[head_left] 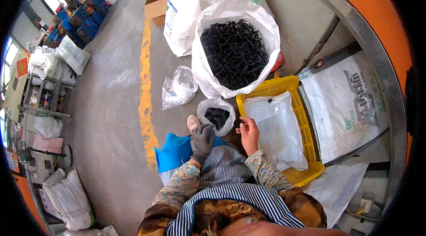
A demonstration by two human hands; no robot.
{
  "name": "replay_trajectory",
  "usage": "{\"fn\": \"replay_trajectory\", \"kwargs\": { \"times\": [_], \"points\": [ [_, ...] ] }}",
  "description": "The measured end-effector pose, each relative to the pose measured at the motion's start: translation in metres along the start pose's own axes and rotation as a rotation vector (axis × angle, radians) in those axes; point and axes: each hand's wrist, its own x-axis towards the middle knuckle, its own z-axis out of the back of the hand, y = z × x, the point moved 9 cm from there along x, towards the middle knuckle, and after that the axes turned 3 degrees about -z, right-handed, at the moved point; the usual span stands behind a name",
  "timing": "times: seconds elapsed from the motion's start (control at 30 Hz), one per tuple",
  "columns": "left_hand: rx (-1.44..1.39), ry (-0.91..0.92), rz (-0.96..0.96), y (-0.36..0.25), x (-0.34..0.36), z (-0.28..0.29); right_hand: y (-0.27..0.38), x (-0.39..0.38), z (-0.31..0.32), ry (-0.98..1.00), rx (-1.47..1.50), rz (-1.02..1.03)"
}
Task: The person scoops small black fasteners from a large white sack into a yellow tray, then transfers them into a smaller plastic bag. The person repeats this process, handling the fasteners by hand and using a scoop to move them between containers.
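My left hand [201,143], in a grey glove, rests over my striped apron and blue cloth with its fingers curled; I cannot make out anything in it. My bare right hand [249,134] grips a small black piece [238,123] beside a small white bag [227,127] of dark pieces. Right of that, a yellow crate [313,156] holds a translucent white liner or bag [276,134]. Beyond them stands a large white sack [199,72] heaped with thin black parts [233,54].
A plastic bag [179,87] lies by the yellow floor line. Behind stand a cardboard box [155,3] and white sack [179,23]. Printed sacking [339,107] and an orange machine edge [390,36] are at right. Racks [46,103] and blue items [84,18] line the left.
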Motion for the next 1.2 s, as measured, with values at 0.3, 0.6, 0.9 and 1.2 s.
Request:
{"fn": "replay_trajectory", "kwargs": {
  "times": [0.3,0.6,0.9,1.2],
  "points": [
    [0.035,0.011,0.075,0.013,0.003,-0.006,-0.011,0.027,-0.033,-0.031,-0.152,0.197],
    [0.05,0.051,0.162,0.026,0.006,-0.014,-0.038,0.04,-0.059,0.057,-0.302,0.245],
    [0.029,0.023,0.177,0.031,0.006,-0.014,0.065,0.03,-0.013,-0.047,-0.388,0.474],
    [0.006,0.058,0.199,0.037,0.003,-0.017,0.185,0.138,-0.021,0.003,-1.291,0.743]
  ]
}}
